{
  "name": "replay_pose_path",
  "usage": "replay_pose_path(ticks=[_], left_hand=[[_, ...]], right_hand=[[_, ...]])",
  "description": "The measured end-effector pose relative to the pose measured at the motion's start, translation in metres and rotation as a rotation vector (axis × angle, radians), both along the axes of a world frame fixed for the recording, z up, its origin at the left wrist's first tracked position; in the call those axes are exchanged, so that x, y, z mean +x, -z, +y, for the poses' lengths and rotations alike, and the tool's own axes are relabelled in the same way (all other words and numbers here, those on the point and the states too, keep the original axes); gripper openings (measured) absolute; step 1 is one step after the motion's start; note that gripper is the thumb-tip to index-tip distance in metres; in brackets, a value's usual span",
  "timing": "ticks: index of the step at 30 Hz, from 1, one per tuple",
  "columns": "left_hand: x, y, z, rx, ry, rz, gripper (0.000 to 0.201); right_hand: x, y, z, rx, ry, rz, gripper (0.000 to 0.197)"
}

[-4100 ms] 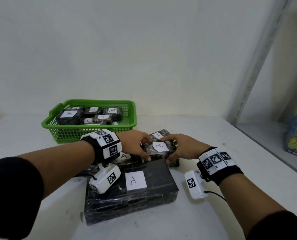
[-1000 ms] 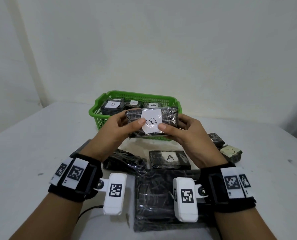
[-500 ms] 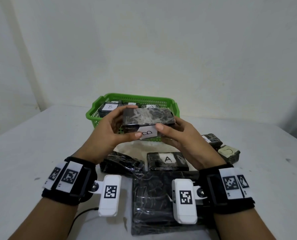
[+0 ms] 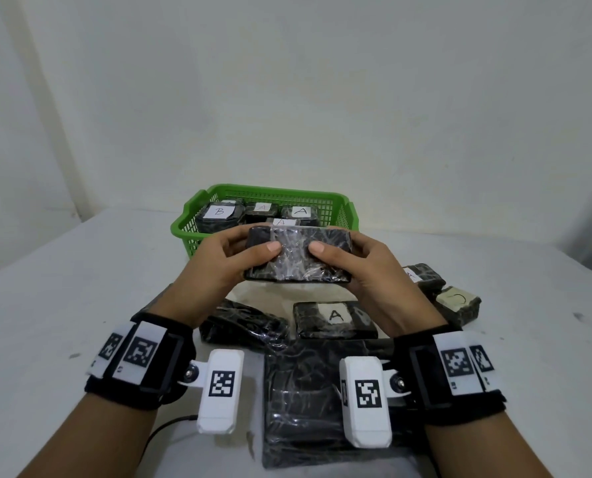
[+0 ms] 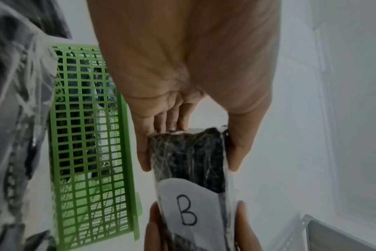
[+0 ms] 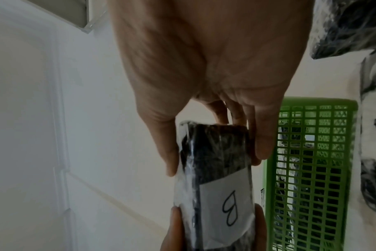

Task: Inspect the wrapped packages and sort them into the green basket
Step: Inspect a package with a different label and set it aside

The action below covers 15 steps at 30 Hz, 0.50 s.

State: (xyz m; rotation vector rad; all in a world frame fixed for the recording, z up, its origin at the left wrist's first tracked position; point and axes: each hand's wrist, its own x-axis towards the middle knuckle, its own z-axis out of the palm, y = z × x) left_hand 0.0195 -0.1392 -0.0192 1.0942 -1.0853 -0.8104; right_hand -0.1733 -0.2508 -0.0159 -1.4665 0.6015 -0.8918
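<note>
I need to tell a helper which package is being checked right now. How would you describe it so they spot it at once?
Find the green basket at the back of the table. Just in front of it, the left hand and right hand hold one black wrapped package in the air. Its B label faces away from the person; the others lie flat.

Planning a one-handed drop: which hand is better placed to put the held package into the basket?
Roughly equal: left hand and right hand each grip an end of the package, directly before the basket.

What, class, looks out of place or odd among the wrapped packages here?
Nothing looks damaged or spilled. One oddity: the held package shows no label in the head view; its B label faces away, seen only by the wrist cameras. Both hands grip it before the green basket.
</note>
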Motion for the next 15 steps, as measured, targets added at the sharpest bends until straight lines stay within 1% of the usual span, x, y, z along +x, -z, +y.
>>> replay_pose_path(ticks=[3, 5, 6, 8, 10, 11, 13, 15], left_hand=[[-0.0018, -0.0006, 0.0011, 0.007, 0.026, 0.015, 0.072], [-0.0027, -0.0005, 0.0006, 0.005, 0.023, -0.01, 0.072], [-0.0021, -0.0006, 0.0004, -0.006, 0.014, -0.02, 0.071], [0.0004, -0.0006, 0.0009, -0.021, 0.006, 0.007, 0.069], [0.001, -0.0007, 0.0016, -0.017, 0.041, 0.031, 0.07], [0.0006, -0.0006, 0.002, -0.008, 0.062, 0.018, 0.069], [0.0002, -0.0009, 0.0028, 0.0, 0.05, -0.03, 0.069], [0.0011, -0.0013, 0.0038, -0.02, -0.001, -0.071, 0.072]], right_hand=[[-0.0021, -0.0013, 0.0028, -0.012, 0.004, 0.003, 0.093], [-0.0035, 0.0001, 0.0011, -0.013, 0.0, 0.006, 0.086], [-0.0038, 0.0002, 0.0013, -0.013, -0.025, 0.009, 0.087], [-0.0021, 0.0015, 0.0, -0.022, -0.042, 0.036, 0.1], [-0.0008, 0.0018, -0.0004, -0.031, -0.025, 0.033, 0.114], [-0.0014, 0.0018, -0.0005, -0.034, -0.016, 0.035, 0.118], [-0.0033, -0.0002, -0.0002, -0.043, -0.011, 0.037, 0.116], [-0.0062, -0.0022, 0.0006, -0.041, -0.025, 0.039, 0.105]])
